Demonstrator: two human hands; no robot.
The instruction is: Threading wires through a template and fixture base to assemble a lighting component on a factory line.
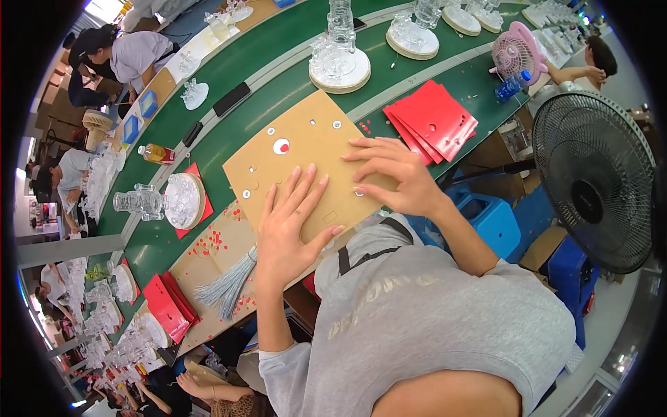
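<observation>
— Grey shirt (431,313) fills the near view, the person bent over the desk (229,69). What are they on?

— A tan card (313,156), lying flat at the desk's near edge. Both hands press it. The left hand (288,233) is spread wide, palm down on the card's near corner, gripping nothing. The right hand (392,174) lies flat at the card's right edge, fingers close together, tips on the surface; whether a small piece sits under them I cannot tell.

— How far along?

— My guess: partway. The card has several small holes, some ringed white, and one red dot (281,146) in a white ring near its middle. Other holes look bare.

— And what's waiting?

— Going down in size: a fanned stack of red squares (431,121) just right of the card, another red stack (167,306) at the desk's left near edge, a bundle of grey ties (226,285) beside the left forearm, then loose red dots (208,243) scattered on a second tan card (240,229) underneath.

— Any packages?

— Only a small bottle (156,153) with a yellow-and-red label, lying on its side well to the left.
</observation>
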